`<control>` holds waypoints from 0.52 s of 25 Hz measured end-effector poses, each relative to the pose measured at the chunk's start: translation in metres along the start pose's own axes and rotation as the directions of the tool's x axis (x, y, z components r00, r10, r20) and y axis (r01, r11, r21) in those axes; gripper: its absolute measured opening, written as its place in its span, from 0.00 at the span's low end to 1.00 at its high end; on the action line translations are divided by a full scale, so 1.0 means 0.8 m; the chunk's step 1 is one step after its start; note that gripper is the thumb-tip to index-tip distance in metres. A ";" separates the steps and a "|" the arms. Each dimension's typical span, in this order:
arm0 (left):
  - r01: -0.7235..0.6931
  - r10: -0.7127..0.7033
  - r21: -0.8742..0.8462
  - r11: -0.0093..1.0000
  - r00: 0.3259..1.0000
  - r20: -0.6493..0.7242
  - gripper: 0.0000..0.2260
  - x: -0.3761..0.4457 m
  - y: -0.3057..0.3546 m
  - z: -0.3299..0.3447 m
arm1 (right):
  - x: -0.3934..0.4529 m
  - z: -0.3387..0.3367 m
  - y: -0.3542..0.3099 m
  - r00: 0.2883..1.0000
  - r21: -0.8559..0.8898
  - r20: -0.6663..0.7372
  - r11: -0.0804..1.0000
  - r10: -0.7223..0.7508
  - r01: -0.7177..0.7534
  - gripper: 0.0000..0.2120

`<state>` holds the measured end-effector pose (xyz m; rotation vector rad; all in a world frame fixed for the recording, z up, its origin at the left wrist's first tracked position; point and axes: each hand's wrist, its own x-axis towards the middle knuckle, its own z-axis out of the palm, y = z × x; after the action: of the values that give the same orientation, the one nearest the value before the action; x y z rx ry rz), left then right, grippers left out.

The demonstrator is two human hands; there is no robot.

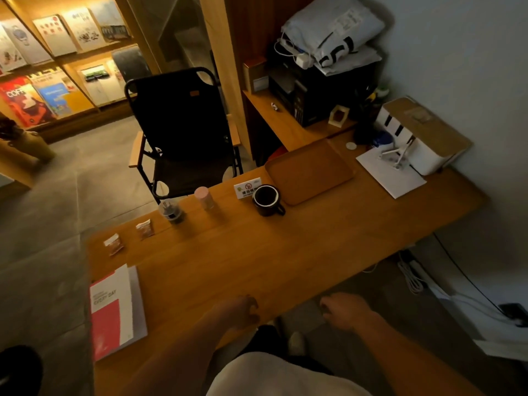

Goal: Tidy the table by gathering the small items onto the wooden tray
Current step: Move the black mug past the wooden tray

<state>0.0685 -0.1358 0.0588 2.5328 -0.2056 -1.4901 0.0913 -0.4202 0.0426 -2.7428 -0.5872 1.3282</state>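
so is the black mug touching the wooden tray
Cannot tell. In the head view the black mug stands right against the near edge of the wooden tray, overlapping it in the picture, with no gap or contact plainly visible.

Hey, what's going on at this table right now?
A person stands at a wooden table with both hands empty: the left hand hovers over the near edge, the right hand just off it. Nothing has been gathered yet; the wooden tray is bare. The black mug sits beside it, and the pink cylinder, a small dark cup and two small packets line the far edge.
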 end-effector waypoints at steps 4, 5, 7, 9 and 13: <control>-0.012 0.014 -0.036 0.999 0.999 0.051 0.21 0.027 -0.004 -0.020 | 0.016 -0.012 0.018 1.000 0.060 -0.015 0.998 -0.003 0.004 0.18; -0.009 0.010 -0.029 1.000 0.999 0.045 0.21 0.033 -0.006 -0.025 | 0.022 -0.019 0.021 1.000 0.071 -0.010 0.997 -0.010 0.011 0.18; -0.001 0.002 -0.016 1.000 1.000 0.013 0.21 0.048 -0.011 -0.028 | 0.033 -0.033 0.024 1.000 0.075 0.023 0.997 -0.009 0.008 0.18; 0.007 -0.007 -0.004 1.000 1.000 0.018 0.21 0.062 -0.017 -0.033 | 0.046 -0.051 0.025 1.000 0.079 0.030 0.997 -0.002 -0.001 0.17; -0.003 -0.001 0.081 0.997 0.999 0.047 0.22 0.091 -0.031 -0.045 | 0.074 -0.081 0.027 0.998 0.076 0.062 0.997 -0.018 0.014 0.14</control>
<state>0.1358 -0.1242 0.0086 2.5607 -0.2799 -1.5729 0.1808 -0.4114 0.0350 -2.6401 -0.5496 1.4066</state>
